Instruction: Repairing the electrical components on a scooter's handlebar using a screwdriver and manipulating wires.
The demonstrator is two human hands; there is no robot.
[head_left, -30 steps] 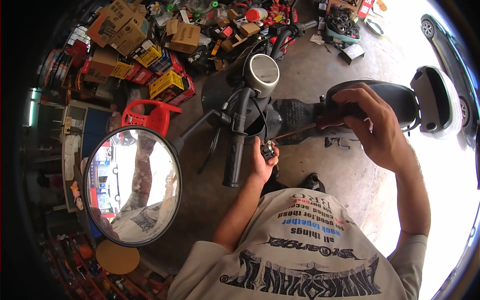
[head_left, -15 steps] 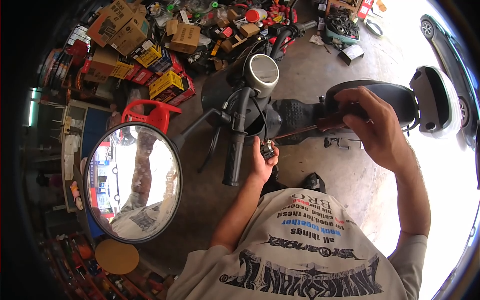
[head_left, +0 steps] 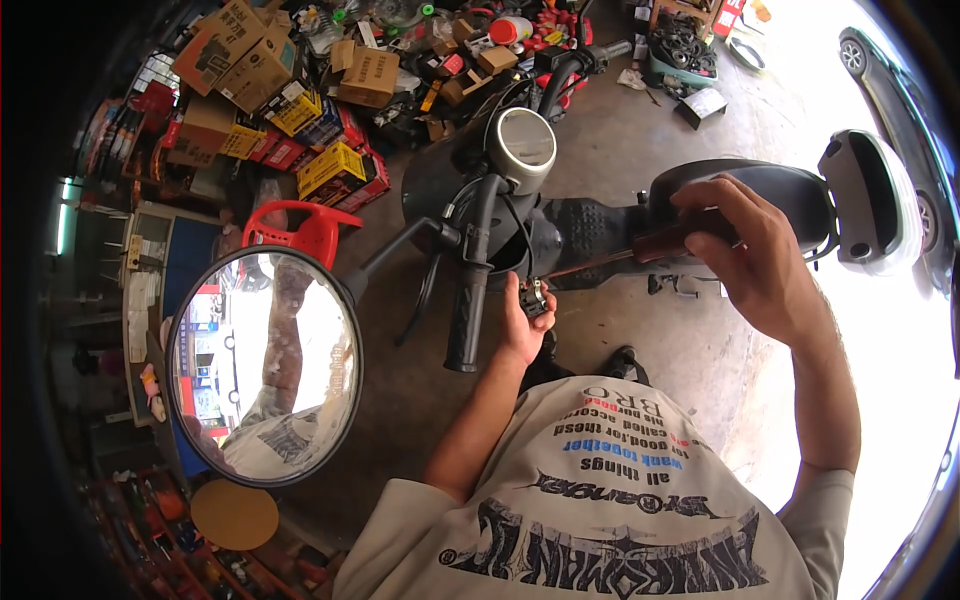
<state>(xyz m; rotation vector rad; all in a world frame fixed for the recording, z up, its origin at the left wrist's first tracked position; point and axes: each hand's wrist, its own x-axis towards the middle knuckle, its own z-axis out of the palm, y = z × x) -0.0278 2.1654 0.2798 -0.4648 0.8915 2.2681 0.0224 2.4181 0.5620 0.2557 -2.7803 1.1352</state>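
My left hand (head_left: 522, 325) is closed round a small black part with bright metal inside (head_left: 535, 297), likely a handlebar switch housing, just right of the left handlebar grip (head_left: 466, 325). A black cable (head_left: 515, 220) runs down toward this part. My right hand (head_left: 752, 255) grips the dark red handle of a screwdriver (head_left: 668, 243). The long shaft points left, its tip at the small part in my left hand. Both hands are over the near side of a dark scooter (head_left: 580, 228), whose round gauge (head_left: 526, 138) faces up.
A round mirror (head_left: 265, 365) stands out at the left on its stalk. Behind it is a red plastic chair (head_left: 290, 230). Stacked cardboard boxes (head_left: 365, 75) and loose parts fill the back left. A white rear box (head_left: 870, 200) sits behind the seat, and a car (head_left: 885, 90) stands at far right.
The screwdriver handle has turned slightly within my right hand, while its tip stays at the small part. My left hand holds almost still.
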